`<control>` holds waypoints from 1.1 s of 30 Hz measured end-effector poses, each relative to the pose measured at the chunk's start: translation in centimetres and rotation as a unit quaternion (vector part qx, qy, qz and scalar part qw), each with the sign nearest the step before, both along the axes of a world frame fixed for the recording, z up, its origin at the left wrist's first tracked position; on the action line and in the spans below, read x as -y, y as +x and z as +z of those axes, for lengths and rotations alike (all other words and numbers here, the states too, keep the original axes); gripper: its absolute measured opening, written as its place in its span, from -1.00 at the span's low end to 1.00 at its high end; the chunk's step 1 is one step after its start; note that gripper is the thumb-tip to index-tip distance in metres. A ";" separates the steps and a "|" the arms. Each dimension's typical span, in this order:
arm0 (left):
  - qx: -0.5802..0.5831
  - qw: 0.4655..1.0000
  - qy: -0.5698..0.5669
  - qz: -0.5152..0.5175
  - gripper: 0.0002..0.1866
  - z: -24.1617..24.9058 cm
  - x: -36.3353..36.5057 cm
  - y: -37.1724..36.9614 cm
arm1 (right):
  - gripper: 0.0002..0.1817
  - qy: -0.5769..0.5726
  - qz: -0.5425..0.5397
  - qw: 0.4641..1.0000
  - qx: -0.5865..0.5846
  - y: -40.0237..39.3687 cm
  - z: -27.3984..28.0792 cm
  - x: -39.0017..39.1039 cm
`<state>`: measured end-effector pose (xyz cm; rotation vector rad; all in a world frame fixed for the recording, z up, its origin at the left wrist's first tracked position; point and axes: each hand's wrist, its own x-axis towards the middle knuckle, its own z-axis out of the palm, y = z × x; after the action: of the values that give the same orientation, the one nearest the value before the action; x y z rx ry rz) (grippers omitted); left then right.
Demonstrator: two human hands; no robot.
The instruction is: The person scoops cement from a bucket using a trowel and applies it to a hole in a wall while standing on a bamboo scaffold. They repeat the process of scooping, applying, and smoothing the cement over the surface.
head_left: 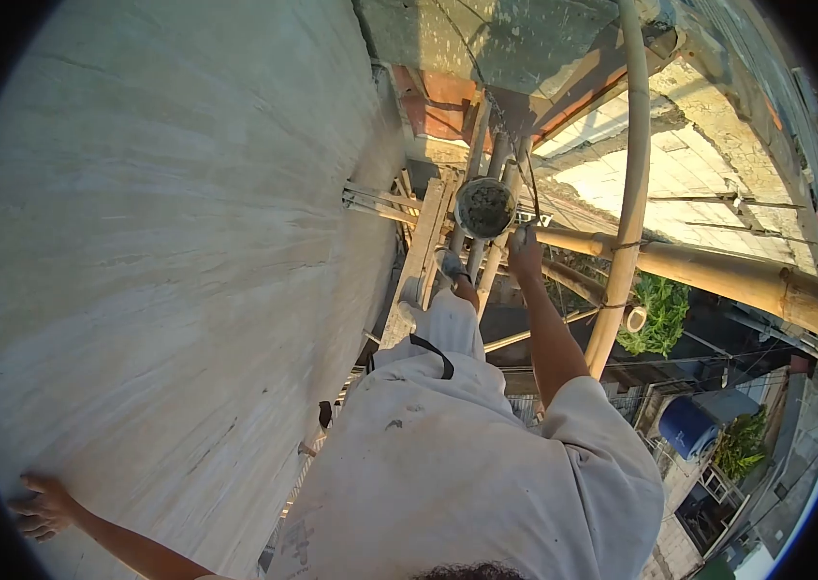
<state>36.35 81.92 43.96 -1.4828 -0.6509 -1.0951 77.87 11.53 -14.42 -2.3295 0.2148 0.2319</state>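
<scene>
My left hand [44, 507] lies against the large grey plastered wall [167, 242] at the lower left, fingers spread. My right arm reaches out to the upper middle, where my right hand [524, 253] is closed beside a bucket [485, 208] with grey, mortar-like stuff in it. What the fingers hold is too small to make out. A thin dark cord [533, 184] runs down close to that hand, and a bamboo pole [573, 240] has its near end there. A foot [452, 265] in a shoe or sandal rests on the scaffold below the bucket.
Wooden planks [416, 261] and bamboo poles form a narrow footing along the wall. An upright bamboo pole [633, 164] crosses a thick horizontal one [738, 275] at right. Far below are a blue drum [687, 427], green plants [658, 314] and roofs. A block wall [699, 174] stands opposite.
</scene>
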 end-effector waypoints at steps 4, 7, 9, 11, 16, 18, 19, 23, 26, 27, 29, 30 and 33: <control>0.010 1.000 -0.018 0.010 -0.22 -0.4 2.8 1.9 | -0.41 -0.023 0.029 0.999 -0.016 0.1 1.5 1.9; 0.003 0.999 -0.002 0.049 -0.23 -0.6 5.1 3.6 | -0.38 0.049 0.081 0.985 -0.141 0.5 6.0 -1.2; 0.013 0.997 -0.005 0.070 -0.25 -0.5 5.2 3.3 | -0.36 0.103 0.141 0.985 -0.008 2.1 0.1 -3.6; 0.042 0.995 -0.006 0.092 -0.26 -0.8 5.9 3.4 | -0.63 0.272 0.081 0.956 -0.070 5.0 6.6 -11.2; 0.012 0.998 -0.030 0.059 -0.29 -0.7 6.2 3.7 | -0.71 0.482 0.148 0.858 -0.096 10.7 24.3 -29.1; 0.014 0.998 -0.031 0.051 -0.29 -0.7 6.2 3.7 | -0.61 0.524 0.276 0.806 -0.016 11.8 35.0 -34.1; 0.015 0.998 -0.035 0.052 -0.29 -0.7 6.2 3.8 | -0.58 0.542 0.312 0.780 0.006 12.2 40.2 -36.5; 0.018 0.997 -0.049 0.057 -0.29 -0.7 6.4 3.6 | -0.58 0.586 0.419 0.691 0.058 14.9 58.2 -44.6; 0.019 0.997 -0.047 0.050 -0.29 -0.6 6.7 3.8 | -0.60 0.626 0.435 0.645 0.062 15.9 68.0 -49.6; 0.021 0.997 -0.046 0.052 -0.29 -0.6 6.7 3.8 | -0.61 0.650 0.439 0.617 0.052 15.6 70.4 -50.6; 0.021 0.997 -0.053 0.048 -0.29 -0.7 6.7 3.8 | -0.64 0.684 0.434 0.586 0.014 14.2 74.0 -51.4; 0.024 0.997 -0.054 0.050 -0.29 -0.8 6.6 3.6 | -0.64 0.682 0.438 0.585 0.014 12.9 75.3 -51.7; 0.020 0.997 -0.053 0.045 -0.30 -0.8 6.7 3.7 | -0.67 0.634 0.518 0.572 0.053 8.9 77.5 -51.6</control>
<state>40.10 75.23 43.15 -1.5104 -0.8070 -1.0350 86.73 63.09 63.09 -0.7144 -1.0975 0.5601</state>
